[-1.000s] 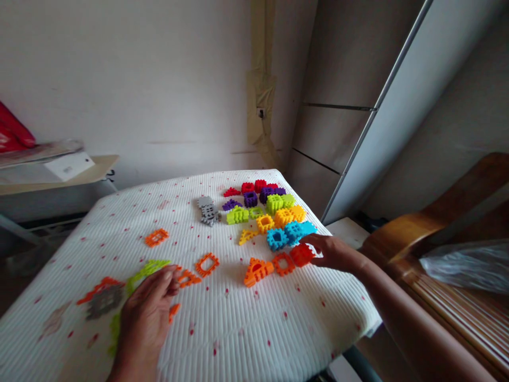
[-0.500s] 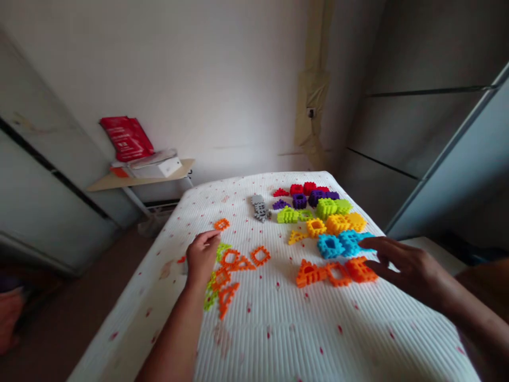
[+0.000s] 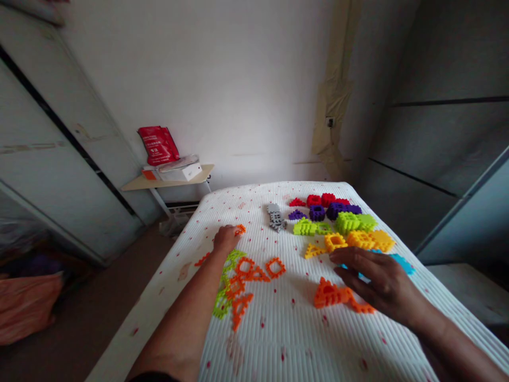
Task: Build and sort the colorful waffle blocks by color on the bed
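My left hand (image 3: pixel 226 238) reaches to the far left part of the bed, its fingers closed on the edge of a small orange plastic building piece (image 3: pixel 240 229). Under and beside that forearm lie loose flat pieces: green ones (image 3: pixel 222 303), an orange triangle (image 3: pixel 240 310) and an orange square frame (image 3: pixel 275 268). My right hand (image 3: pixel 371 278) is over the blue building pieces (image 3: pixel 402 263) and partly covers them. Its thumb and fingers are bent but apart, with nothing visibly held. Below it sit stacked orange triangles (image 3: pixel 328 293), and some orange pieces are hidden by the hand.
Sorted rows of yellow (image 3: pixel 336 242), green (image 3: pixel 348 222), purple (image 3: pixel 317 213) and red pieces (image 3: pixel 314 200) stand at the right. Grey pieces (image 3: pixel 275 218) lie mid-bed. A small table (image 3: pixel 137 184) holds a red bag (image 3: pixel 159 145) and a box. Cabinets flank both sides.
My left hand has moved forward onto the small orange piece. My right hand has shifted left over the blue and orange stacks. The view has turned slightly left.
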A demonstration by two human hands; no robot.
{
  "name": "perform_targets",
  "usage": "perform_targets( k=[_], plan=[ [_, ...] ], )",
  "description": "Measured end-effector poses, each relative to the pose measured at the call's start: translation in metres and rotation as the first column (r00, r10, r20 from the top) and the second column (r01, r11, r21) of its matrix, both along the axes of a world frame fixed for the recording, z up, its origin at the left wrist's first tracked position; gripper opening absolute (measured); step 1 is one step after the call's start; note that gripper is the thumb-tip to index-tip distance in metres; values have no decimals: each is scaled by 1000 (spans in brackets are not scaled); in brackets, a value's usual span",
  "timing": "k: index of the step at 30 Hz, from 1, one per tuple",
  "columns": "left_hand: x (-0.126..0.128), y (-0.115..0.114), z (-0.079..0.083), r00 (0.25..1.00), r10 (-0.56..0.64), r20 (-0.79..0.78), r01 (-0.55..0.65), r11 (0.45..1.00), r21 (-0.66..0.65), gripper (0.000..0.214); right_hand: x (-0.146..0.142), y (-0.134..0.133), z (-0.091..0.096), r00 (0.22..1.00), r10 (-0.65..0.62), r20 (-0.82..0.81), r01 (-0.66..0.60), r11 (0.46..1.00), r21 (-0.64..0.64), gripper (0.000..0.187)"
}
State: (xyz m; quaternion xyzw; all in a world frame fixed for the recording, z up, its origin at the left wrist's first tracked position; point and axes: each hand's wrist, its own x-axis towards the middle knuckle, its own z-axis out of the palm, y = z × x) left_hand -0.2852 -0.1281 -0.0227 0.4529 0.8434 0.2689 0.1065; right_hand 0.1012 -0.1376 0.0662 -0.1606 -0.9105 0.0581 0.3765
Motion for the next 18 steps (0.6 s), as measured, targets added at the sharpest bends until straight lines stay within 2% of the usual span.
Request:
perform_targets(
  k=[3, 7, 12, 14, 15, 18],
  plan=[
    [4, -7, 7, 996, -3, 91, -2, 998, 58, 20, -13, 0, -2, 997, 74, 22, -74, 997, -5, 22],
    [13, -23, 16, 965, 5, 263, -54, 982, 180, 25, -26, 3, -6, 992, 127, 22, -125, 990, -65, 21],
    [47, -51, 12, 839, -64, 540, -135, 937, 321, 46, -48, 5, -17, 993, 116, -23, -119, 977, -177, 18],
    [67, -63, 11, 754, -106, 648, -185, 913, 364, 49, -59, 5, -24, 996, 84, -27, -88, 976, -201, 21],
    [77, -68, 11, 680, -136, 721, -226, 896, 383, 47, -64, 4, -28, 998, 66, -21, -68, 977, -203, 25],
    [107, -81, 13, 366, -257, 895, -367, 844, 392, 38, -78, -1, -36, 1000, 6, 24, -1, 984, -180, 39]
  ],
)
